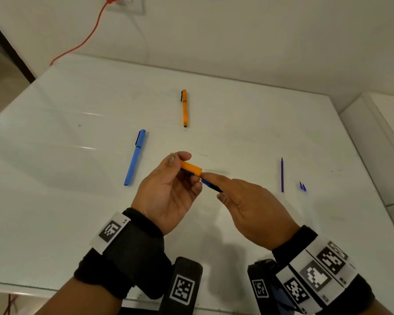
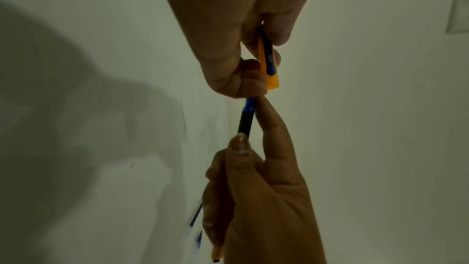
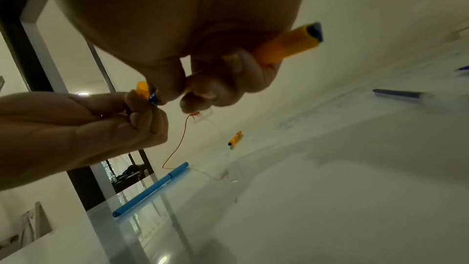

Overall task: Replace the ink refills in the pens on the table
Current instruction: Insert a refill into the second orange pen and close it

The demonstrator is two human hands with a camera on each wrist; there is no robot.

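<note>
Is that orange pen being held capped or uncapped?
Uncapped. The left hand holds the orange cap apart from the pen, which the right hand grips.

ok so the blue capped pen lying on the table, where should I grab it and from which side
Pinch the long blue capped pen mid-barrel, below the cap's black clip, coming from above with fingers on its two long sides. It lies flat on the white table with open space around it, just beyond the left hand, which would first need freeing.

Glossy white table (image 1: 237,114), plain white wall (image 1: 237,35), wall socket (image 1: 125,3) with red cable (image 1: 87,39), perhaps a dark doorframe (image 1: 7,46).
</note>
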